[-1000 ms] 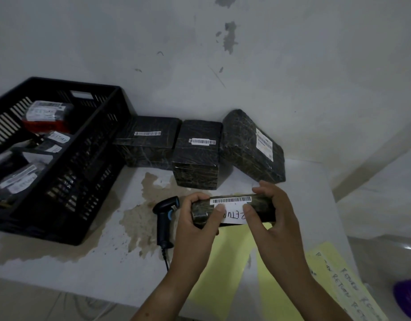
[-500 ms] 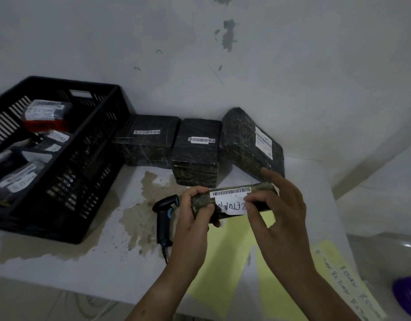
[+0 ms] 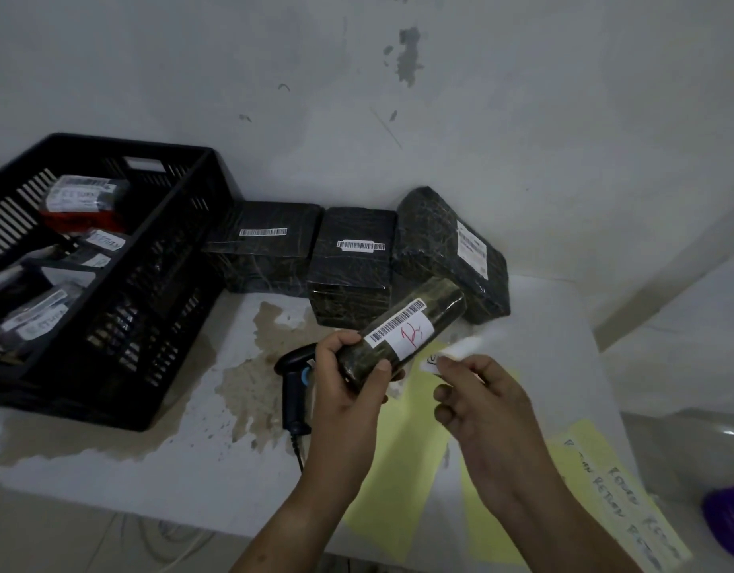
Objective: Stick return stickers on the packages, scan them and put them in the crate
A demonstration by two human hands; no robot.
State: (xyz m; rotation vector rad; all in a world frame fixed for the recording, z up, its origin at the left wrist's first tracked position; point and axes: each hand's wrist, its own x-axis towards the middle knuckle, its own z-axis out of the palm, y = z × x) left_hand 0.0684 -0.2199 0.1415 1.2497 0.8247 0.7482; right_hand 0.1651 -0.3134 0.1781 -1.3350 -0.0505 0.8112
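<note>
Three pkgs at wall: left pkg [image 3: 270, 241], mid pkg [image 3: 352, 262] and right pkg [image 3: 448, 250], all dark-wrapped, in a row at the rear of the table; right pkg tilted, leaning on the wall; each has a white label.
Surface: white table [image 3: 200, 481], worn; large brown stain [image 3: 249, 390] at centre with specks round it.
Wall: grey-white wall [image 3: 522, 138], scuffed; dark chipped patch [image 3: 408, 55] high up.
Light: dim.
Crate: black slotted crate [image 3: 150, 316] on the table's left end, just beside left pkg; several labelled pkgs inside, one part red [image 3: 80, 200].
Scanner: black scanner [image 3: 293, 390] lying on the stain, blue spot on its body, cable running off the front edge.
Held pkg: dark tube-shaped held pkg [image 3: 435, 308], above the table, tilted up to the right; barcode strip and a white sticker w/ red mark on its side.
Left hand: left hand [image 3: 348, 382] clamped round the lower end of held pkg, thumb on top.
Right hand: right hand [image 3: 481, 403] pinching a white sticker strip [image 3: 452, 353], other fingers curled; strip blurred, just beside held pkg, contact cannot be told.
Paper: yellow sheets [image 3: 402, 457] under the hands; another w/ handwriting [image 3: 617, 490] at the right edge.
Off-table: purple object [image 3: 729, 519] lower right, cut off by the frame.
</note>
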